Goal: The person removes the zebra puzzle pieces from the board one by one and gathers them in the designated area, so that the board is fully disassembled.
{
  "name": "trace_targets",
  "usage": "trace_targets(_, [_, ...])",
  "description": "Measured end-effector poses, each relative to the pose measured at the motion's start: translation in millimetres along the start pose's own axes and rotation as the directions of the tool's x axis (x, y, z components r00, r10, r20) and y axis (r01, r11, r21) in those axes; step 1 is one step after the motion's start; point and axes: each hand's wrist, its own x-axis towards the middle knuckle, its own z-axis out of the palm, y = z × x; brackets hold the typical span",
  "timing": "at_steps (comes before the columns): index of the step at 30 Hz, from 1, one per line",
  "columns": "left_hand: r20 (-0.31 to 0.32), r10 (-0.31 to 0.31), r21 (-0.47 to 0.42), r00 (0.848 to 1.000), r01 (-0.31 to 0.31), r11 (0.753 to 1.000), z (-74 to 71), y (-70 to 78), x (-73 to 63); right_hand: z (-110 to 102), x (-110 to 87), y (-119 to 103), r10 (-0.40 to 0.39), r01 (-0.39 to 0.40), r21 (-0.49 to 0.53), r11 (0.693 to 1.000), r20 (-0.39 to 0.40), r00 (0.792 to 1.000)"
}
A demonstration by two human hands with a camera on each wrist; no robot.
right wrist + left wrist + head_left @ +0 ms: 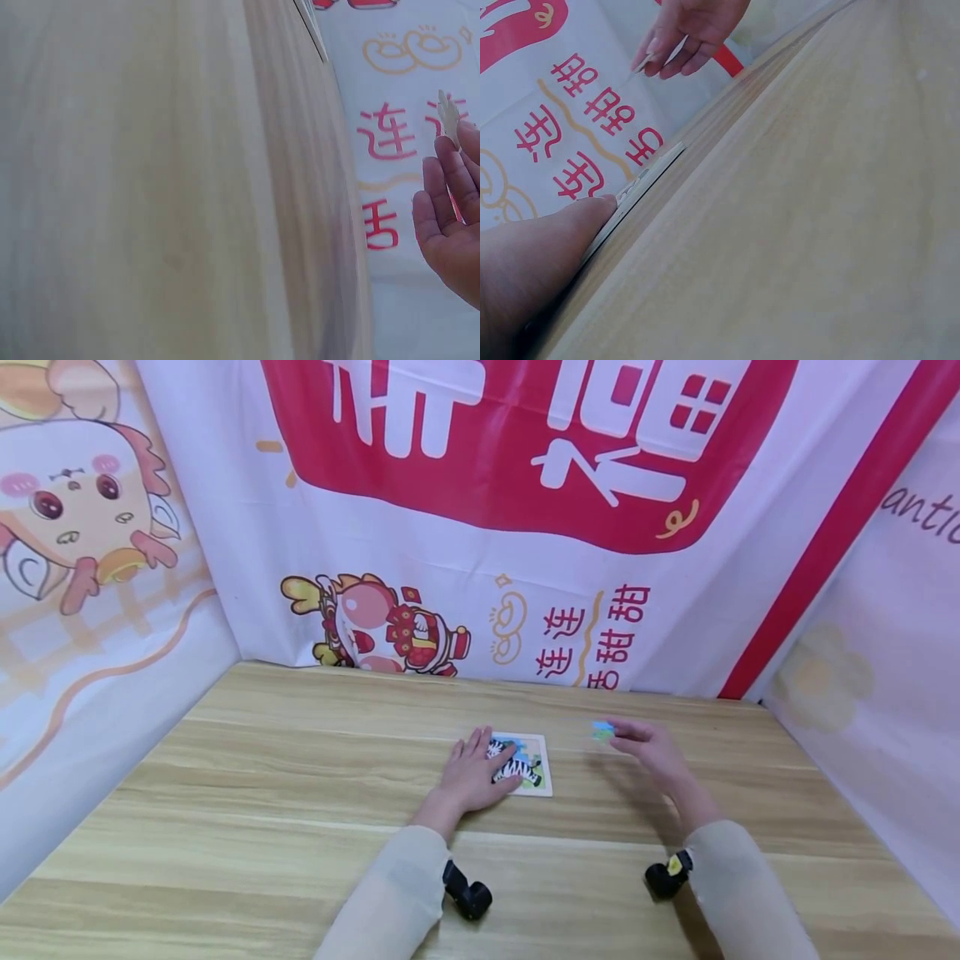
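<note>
A small square jigsaw puzzle [548, 768] with a pale rim and a zebra picture lies on the table. My left hand [475, 775] rests over its left part with fingers spread, hiding some of the picture. To the right of the puzzle, my right hand [654, 755] pinches a small blue and green puzzle piece [602, 731] between thumb and fingertips. In the right wrist view the piece [448, 118] shows its plain pale side, raised above the tabletop. The left wrist view catches the puzzle's thin edge [654, 171] beside my left thumb [577, 225].
A wood-grain table [300, 860] spreads under both arms. Behind it hangs a printed cloth [480, 560] with red lettering and cartoon figures, and further printed cloth [82, 610] walls in the left side. Black cameras are strapped at both wrists.
</note>
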Motion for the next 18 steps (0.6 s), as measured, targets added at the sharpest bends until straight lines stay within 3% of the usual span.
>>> trace_targets(5, [-0.005, 0.0, -0.003, 1.0, 0.0, 1.0, -1.0, 1.3, 0.3, -16.6, -4.4, 10.7, 0.026, -0.025, 0.042, 0.999, -0.023, 0.999])
trace_targets(10, [-0.001, 0.0, 0.001, 1.0, 0.0, 1.0, -0.3, 0.9, 1.2, -30.4, -8.3, 20.5, 0.133, -0.132, 0.108, 0.985, 0.0, 0.991])
trace_targets(12, [0.004, -0.002, -0.003, 1.0, 0.003, 1.0, 0.5, 0.5, 1.4, -34.4, -10.5, 25.6, 0.215, -0.214, 0.194, 0.957, 0.015, 0.976])
trace_targets(15, [0.005, -0.004, -0.006, 1.0, 0.004, 1.0, 1.4, -0.1, 1.2, -39.4, -12.5, 35.4, 0.326, -0.315, 0.361, 0.878, 0.034, 0.945])
trace_targets(17, [0.005, -0.005, -0.006, 1.0, 0.005, 1.0, 1.7, -0.5, 1.3, -43.0, -13.2, 41.3, 0.359, -0.341, 0.45, 0.825, 0.048, 0.932])
trace_targets(18, [0.005, -0.004, -0.004, 1.0, 0.004, 1.0, 1.7, -0.7, 1.1, -44.8, -13.0, 44.1, 0.365, -0.344, 0.465, 0.816, 0.047, 0.93])
